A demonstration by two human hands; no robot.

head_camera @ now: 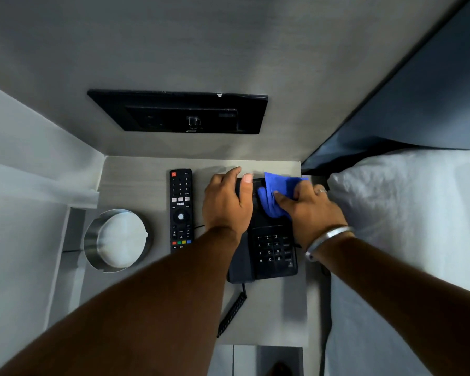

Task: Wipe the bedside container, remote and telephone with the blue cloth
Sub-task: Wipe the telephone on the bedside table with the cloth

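A pale bedside table [136,175] sits in a corner between grey walls, with a black wall panel [177,112] above it and a white pillow [407,202] at its right edge. The black telephone [272,251] lies on the table, its keypad nearest the camera and its coiled cord [232,312] trailing off the near end. The left hand [227,203] is clasped over the handset on the phone's left side, thumb across the top. The right hand [308,206] grips a bunched blue cloth [276,194] and presses it onto the phone's far end, above the keypad; a ring and a metal bangle [327,240] show on it. The remote [180,210] lies just left of the phone, parallel to it. The round metal container [117,240] stands further left of the phone, near the table's edge.
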